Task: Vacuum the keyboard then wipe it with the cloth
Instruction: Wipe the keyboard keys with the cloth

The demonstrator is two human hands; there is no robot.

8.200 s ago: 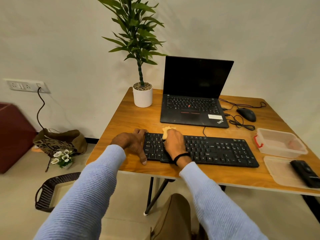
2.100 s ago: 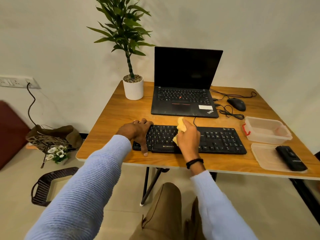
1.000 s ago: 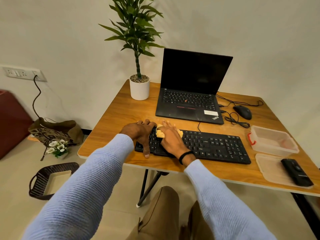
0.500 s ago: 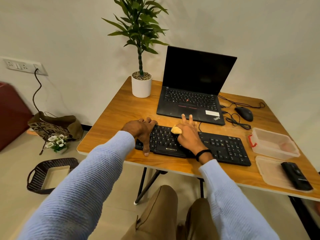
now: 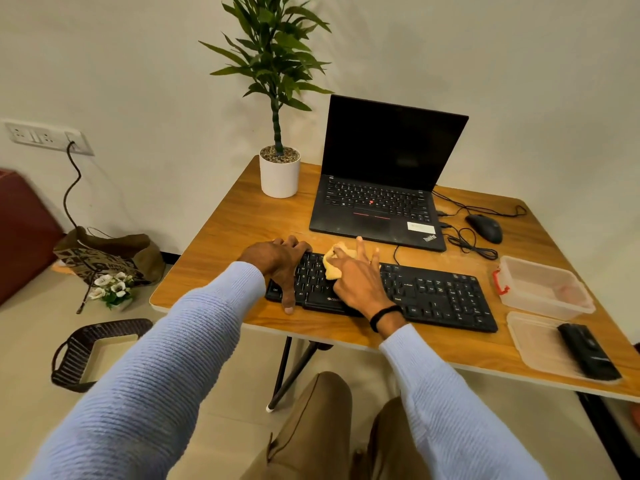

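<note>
Here the left hand [image 5: 280, 261] clamps its grip round the keyboard's [image 5: 433, 296] nine-o'clock end, likely to steady it on the tabletop [image 5: 235, 230]. The right hand [image 5: 360, 282], grip released and flat, presses the cloth [image 5: 332, 266] onto keys toward ten o'clock.

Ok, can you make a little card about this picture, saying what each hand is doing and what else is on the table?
Left hand: holds the left end of the keyboard, thumb at its near edge
Right hand: presses the yellow cloth onto the keys, fingers straight
Job stage: wiping
Behind the keyboard: open laptop with dark screen, potted plant, mouse
Right side of table: clear box; flat clear lid with a black gadget on it
</note>
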